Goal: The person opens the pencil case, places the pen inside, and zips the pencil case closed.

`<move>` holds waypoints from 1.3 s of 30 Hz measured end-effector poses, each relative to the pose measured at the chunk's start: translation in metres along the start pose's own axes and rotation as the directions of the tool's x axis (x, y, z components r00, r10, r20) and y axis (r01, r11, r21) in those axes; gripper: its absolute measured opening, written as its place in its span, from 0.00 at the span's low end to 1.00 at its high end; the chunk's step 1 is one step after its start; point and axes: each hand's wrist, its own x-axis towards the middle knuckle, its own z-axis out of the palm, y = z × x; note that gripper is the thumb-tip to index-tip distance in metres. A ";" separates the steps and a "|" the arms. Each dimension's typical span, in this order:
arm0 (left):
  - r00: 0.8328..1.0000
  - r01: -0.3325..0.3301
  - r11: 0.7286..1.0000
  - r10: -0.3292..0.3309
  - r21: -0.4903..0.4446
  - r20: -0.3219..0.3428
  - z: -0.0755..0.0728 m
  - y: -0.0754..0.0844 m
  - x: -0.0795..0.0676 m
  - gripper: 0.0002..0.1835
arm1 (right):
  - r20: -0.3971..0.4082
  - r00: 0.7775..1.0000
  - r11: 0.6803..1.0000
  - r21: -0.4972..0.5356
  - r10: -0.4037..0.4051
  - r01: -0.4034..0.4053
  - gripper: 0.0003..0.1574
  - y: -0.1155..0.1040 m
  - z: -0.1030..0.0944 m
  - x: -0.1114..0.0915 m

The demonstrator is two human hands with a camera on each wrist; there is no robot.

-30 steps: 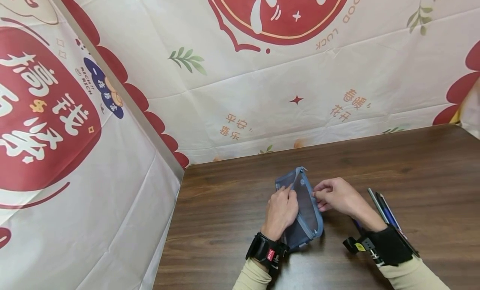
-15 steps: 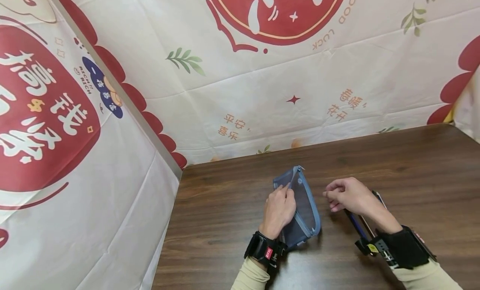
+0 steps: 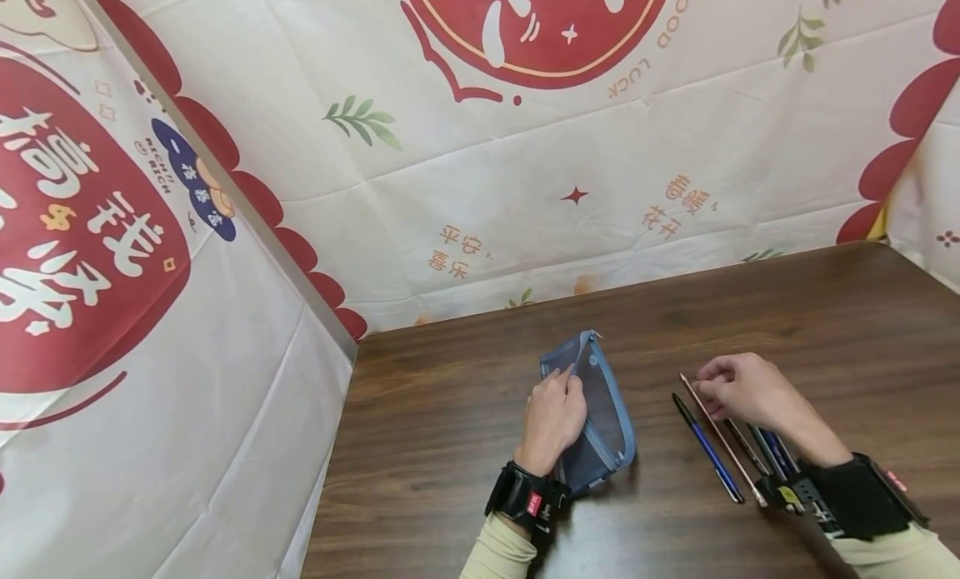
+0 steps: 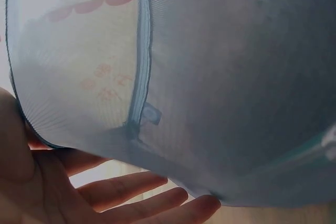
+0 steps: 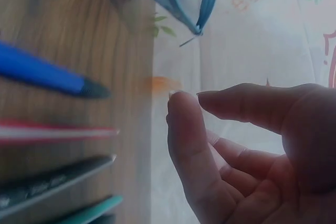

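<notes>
A blue mesh zip pencil case stands tilted on the table, its zip open. My left hand holds it by the near left side; in the left wrist view, fingers spread along the case's edge. My right hand hovers over a row of pens, thumb and index fingertips close together with nothing between them. Beside it lie a blue pen and a thin red-and-white pencil. A dark pen and a teal-tipped one lie farther along, partly hidden by my hand and wrist in the head view.
The brown wooden table meets a white printed cloth at its back edge. Another printed cloth panel rises along the left side. Black camera straps circle both wrists.
My right hand has moved right, away from the pencil case and over the pens, uncovering the blue pen and thin pencil. My left hand keeps its hold on the case.
</notes>
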 end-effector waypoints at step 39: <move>1.000 0.019 1.000 -0.019 0.002 0.021 -0.005 0.000 0.003 0.25 | 0.052 0.995 0.993 -0.097 0.079 -0.074 0.07 0.013 0.025 -0.012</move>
